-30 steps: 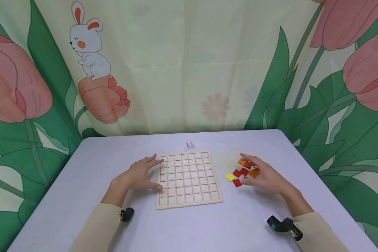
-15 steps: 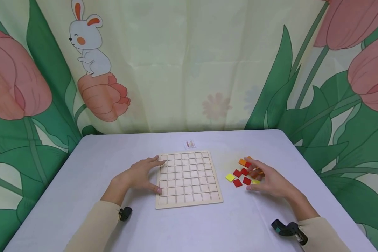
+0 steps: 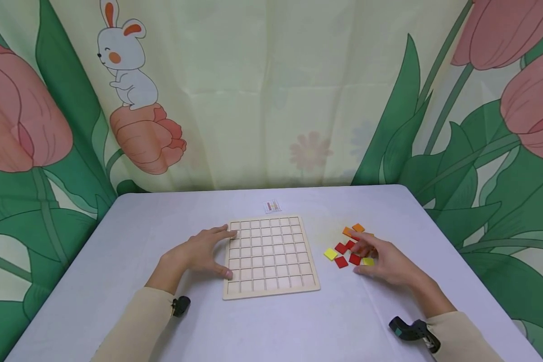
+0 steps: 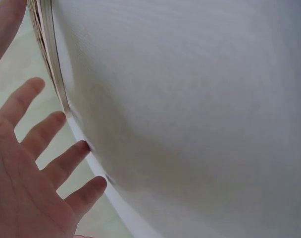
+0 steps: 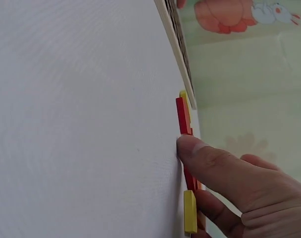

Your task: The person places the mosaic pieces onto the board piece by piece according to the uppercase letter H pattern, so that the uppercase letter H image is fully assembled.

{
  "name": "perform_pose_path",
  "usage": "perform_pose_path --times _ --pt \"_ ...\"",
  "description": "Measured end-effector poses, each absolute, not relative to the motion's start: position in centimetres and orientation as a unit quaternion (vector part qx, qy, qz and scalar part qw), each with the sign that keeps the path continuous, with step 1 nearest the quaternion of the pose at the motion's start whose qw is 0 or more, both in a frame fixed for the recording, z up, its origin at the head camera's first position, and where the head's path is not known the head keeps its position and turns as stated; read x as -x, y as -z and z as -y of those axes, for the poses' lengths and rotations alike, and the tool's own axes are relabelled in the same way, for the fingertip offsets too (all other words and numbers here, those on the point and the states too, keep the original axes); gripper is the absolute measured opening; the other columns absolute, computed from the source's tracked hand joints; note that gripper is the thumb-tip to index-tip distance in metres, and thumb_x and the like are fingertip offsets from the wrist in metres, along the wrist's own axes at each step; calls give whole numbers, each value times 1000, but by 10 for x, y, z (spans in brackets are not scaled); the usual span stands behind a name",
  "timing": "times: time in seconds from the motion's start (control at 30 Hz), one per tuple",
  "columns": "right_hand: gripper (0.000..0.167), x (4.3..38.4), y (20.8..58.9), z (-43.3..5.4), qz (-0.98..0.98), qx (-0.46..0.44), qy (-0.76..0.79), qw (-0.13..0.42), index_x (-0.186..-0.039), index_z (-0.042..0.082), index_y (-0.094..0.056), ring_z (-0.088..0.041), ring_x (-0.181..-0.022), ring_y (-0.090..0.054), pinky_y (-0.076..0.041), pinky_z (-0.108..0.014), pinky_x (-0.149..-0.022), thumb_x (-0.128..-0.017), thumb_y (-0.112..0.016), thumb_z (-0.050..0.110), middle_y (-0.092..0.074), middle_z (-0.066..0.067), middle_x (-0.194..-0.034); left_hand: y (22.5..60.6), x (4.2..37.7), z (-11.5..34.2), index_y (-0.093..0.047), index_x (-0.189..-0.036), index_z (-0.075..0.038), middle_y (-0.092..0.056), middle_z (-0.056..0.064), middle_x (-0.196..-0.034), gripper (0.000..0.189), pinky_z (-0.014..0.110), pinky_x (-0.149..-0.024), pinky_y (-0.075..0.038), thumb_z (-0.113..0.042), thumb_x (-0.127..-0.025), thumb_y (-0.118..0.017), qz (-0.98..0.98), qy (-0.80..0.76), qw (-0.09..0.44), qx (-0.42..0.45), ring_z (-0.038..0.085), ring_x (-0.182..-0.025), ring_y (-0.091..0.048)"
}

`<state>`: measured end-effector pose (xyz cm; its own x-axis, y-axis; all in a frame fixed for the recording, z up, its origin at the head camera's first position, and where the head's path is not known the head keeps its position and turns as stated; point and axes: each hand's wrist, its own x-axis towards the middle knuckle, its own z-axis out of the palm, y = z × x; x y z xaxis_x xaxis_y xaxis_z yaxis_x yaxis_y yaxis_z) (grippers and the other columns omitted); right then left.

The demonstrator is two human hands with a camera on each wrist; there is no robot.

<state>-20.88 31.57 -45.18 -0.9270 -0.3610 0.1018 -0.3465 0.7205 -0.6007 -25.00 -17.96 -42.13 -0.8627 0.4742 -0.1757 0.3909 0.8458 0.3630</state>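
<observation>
A square wooden grid board (image 3: 271,256) lies flat on the table. At its left edge rests my left hand (image 3: 203,254), thumb and index finger touching the rim and the fingers spread, as the left wrist view also shows. To the board's right lie several small square tiles: red tiles (image 3: 341,262), yellow tiles (image 3: 330,254) and orange tiles (image 3: 358,228). Over them is my right hand (image 3: 382,259), its fingers bent loosely and partly hiding some tiles. In the right wrist view its thumb (image 5: 190,146) is beside a red tile (image 5: 182,116); no tile is visibly gripped.
A small printed card (image 3: 272,206) lies behind the board. The white-covered table (image 3: 271,332) ends at a curtain (image 3: 262,100) printed with tulips and a rabbit. Dark wrist cameras sit on both sleeves.
My right hand has shifted slightly right and its fingers have bent more, uncovering a red tile and a yellow tile near the thumb. The left hand stays at the board's edge.
</observation>
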Motion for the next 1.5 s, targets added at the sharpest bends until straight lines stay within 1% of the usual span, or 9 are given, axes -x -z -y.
perform_pose_path --times 0.33,0.57,0.73,0.87,1.03,1.17,1.3,1.4,1.5 --pt "80 211 453 -322 -930 195 311 -8 -150 13 -51 -15 -105 -64 -54 -28 -95 -82 -89 26 -70 9 -108 420 252 180 -41 -158 -24 -28 13 -168 112 75 -111 -30 -67 -66 -88 -953 -157 137 -219 45 -149 -32" --pt "58 212 452 -322 -930 210 300 -13 -136 16 -65 -14 -104 -61 -53 -33 -93 -84 -87 28 -68 13 -103 421 254 181 -42 -158 -24 -29 13 -168 112 75 -111 -30 -68 -66 -88 -953 -158 136 -221 45 -149 -32" --pt "48 212 450 -321 -932 210 295 -8 -132 21 -69 -18 -112 -55 -53 -43 -96 -87 -84 25 -67 10 -109 421 256 182 -43 -157 -24 -30 13 -167 111 75 -112 -29 -68 -66 -88 -954 -153 138 -217 44 -150 -31" --pt "44 213 450 -320 -935 198 295 3 -133 22 -68 -25 -120 -50 -51 -54 -99 -91 -79 23 -66 2 -121 421 258 181 -45 -156 -24 -32 14 -166 110 67 -115 -33 -67 -65 -88 -954 -147 146 -217 43 -149 -33" --pt "38 214 449 -319 -931 182 315 17 -132 21 -68 -31 -124 -48 -48 -59 -102 -95 -75 20 -62 -6 -129 422 261 179 -47 -155 -23 -28 12 -168 109 61 -117 -35 -66 -64 -89 -955 -130 153 -218 39 -151 -33" --pt "38 216 448 -319 -928 172 329 17 -134 20 -66 -30 -125 -50 -49 -55 -102 -96 -73 19 -62 -5 -130 420 261 179 -47 -155 -22 -23 8 -171 109 61 -117 -34 -65 -64 -90 -955 -125 155 -220 37 -153 -30" --pt "38 218 446 -319 -925 169 340 14 -135 18 -65 -26 -123 -53 -52 -39 -100 -97 -72 19 -63 -3 -129 420 261 179 -47 -155 -24 -25 7 -170 109 63 -116 -35 -66 -64 -89 -956 -122 156 -216 37 -152 -31" --pt "38 220 444 -318 -919 173 355 8 -135 14 -65 -23 -115 -56 -53 -26 -92 -98 -72 18 -64 -2 -124 420 262 178 -46 -156 -26 -24 6 -171 109 63 -117 -34 -68 -64 -88 -956 -121 157 -217 37 -153 -31" --pt "36 223 444 -316 -910 183 373 0 -133 11 -66 -21 -109 -58 -52 -21 -88 -98 -71 17 -66 -1 -119 421 263 178 -46 -156 -25 -20 4 -172 110 63 -117 -34 -68 -64 -88 -954 -119 156 -225 37 -153 -31"
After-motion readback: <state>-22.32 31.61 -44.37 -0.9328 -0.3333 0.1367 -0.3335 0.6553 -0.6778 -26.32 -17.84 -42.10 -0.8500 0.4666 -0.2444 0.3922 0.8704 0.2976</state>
